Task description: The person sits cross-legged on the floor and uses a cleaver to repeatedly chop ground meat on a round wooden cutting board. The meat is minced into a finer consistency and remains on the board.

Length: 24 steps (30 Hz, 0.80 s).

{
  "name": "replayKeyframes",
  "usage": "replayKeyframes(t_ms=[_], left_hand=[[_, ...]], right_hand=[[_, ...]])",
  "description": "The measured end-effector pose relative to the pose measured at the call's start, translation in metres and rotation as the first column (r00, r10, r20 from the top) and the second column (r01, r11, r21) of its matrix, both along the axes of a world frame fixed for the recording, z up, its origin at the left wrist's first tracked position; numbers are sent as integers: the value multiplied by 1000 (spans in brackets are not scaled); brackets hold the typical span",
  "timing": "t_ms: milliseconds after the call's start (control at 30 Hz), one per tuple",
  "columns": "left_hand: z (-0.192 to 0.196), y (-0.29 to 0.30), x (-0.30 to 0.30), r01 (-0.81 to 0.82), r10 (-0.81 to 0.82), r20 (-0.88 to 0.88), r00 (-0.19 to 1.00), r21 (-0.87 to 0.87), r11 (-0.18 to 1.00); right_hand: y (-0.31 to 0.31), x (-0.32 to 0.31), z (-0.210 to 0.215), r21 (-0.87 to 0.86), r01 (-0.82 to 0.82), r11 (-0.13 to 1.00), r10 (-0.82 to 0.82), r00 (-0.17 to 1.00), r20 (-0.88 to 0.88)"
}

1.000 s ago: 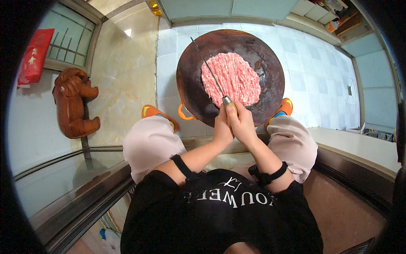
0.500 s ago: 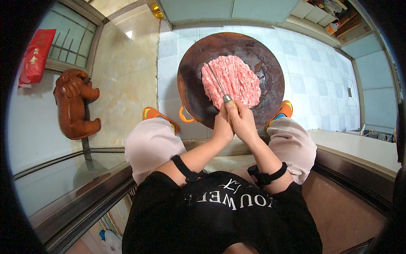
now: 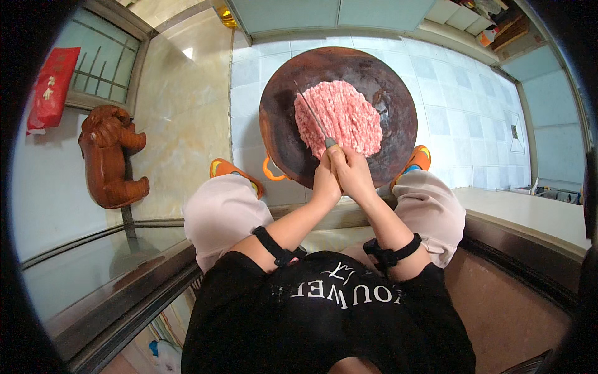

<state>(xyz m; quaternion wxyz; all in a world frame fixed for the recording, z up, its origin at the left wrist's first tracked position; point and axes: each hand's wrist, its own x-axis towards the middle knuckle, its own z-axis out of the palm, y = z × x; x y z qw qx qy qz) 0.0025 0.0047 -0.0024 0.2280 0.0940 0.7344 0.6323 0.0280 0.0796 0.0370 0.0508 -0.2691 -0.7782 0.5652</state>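
Observation:
A round dark wooden chopping board [image 3: 280,124] carries a flattened mound of pink minced meat [image 3: 349,118]. Over the mound's left part lies the thin line of a knife blade [image 3: 311,111], seen nearly edge-on; whether it touches the meat I cannot tell. Its wooden handle ends in a metal collar at the blade. My right hand [image 3: 352,172] is closed round that handle at the near edge of the meat. My left hand [image 3: 327,181] is closed against the right one, also at the handle, its fingers partly hidden.
An orange loop handle [image 3: 272,169] sticks out at the board's near left. My knees and orange shoes flank the board. A carved wooden animal stool [image 3: 112,159] and a red packet [image 3: 55,87] are at the left. Pale cabinets [image 3: 299,14] run along the far side, with a white counter [image 3: 523,215] at right.
The knife's far end has swung a little to the left and away, past the meat's left edge. Both hands keep their grip at nearly the same place.

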Motion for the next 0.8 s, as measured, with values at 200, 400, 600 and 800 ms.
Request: replayKeyframes(t_ms=[200,400,600,800], left_hand=[[0,-3,-1,82,-83,1,997,-140,987],[3,-2,3,50,-54,-97,994,-40,998],[5,6,3,62,-67,-80,995,-72,996],[10,9,-3,82,-85,-23,996,-120,989]], right_hand=[[-2,-1,4,-13,13,1000,-12,998,65],[1,5,3,4,21,1000,-21,998,57],[4,7,2,-31,74,997,-75,997,-24],[7,4,-3,-73,97,993,-101,993,-54]])
